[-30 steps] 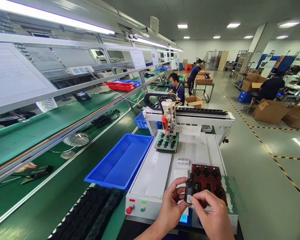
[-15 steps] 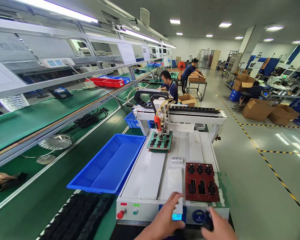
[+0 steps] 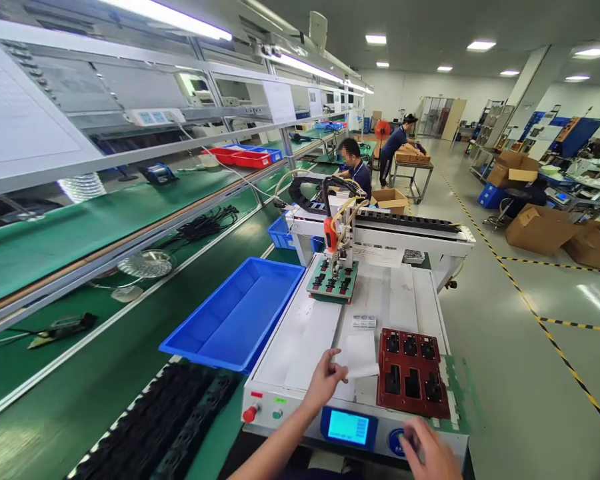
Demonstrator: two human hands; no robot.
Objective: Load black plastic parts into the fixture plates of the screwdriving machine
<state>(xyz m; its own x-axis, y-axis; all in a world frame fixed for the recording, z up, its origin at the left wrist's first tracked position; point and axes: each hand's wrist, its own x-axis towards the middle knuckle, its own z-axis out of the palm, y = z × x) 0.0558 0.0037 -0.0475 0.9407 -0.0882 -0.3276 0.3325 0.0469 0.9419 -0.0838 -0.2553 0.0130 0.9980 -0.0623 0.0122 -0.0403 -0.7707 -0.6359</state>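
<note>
My left hand reaches over the front of a white benchtop machine. Its thumb and fingers pinch the curled near edge of a white sheet on the machine bed. Blurred by motion, my right hand is in front of the machine's round blue badge. Its fingers are bent, and whether anything is between them cannot be made out. Beyond it lies a dark red fixture plate with black parts in several slots. A small block of white labels is past the sheet.
A green fixture plate with black parts sits under the machine's tool head. At left are a blue tray and rows of black parts. A red knob and lit screen face me. Two people work farther back.
The view has turned left. My left hand has moved up off the screen, and the sheet's near edge is lifted and curled. The black part seen at my right hand is no longer discernible.
</note>
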